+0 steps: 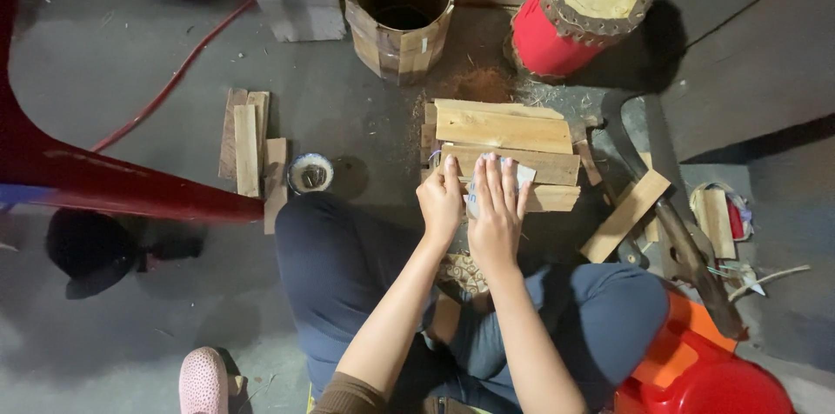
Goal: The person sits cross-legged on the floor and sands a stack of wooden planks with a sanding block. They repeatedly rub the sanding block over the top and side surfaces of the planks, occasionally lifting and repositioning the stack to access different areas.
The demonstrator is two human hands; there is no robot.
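Note:
I sit on the floor with a stack of flat wooden slats (504, 131) in front of my knees. My right hand (498, 210) lies flat, fingers together, pressing a pale sheet, perhaps sandpaper (524, 174), onto the nearest slat (557, 197). My left hand (442, 201) is curled beside it, thumb up, holding the left end of that same slat. Both hands touch each other over the wood.
A small wooden barrel (400, 10) stands behind the stack, a red drum with a studded skin top (578, 10) to its right. More slats (248, 149) and a small round tin (310, 173) lie left. A loose slat (626, 216), a long-handled tool (678, 231) and a red stool (704, 370) are right.

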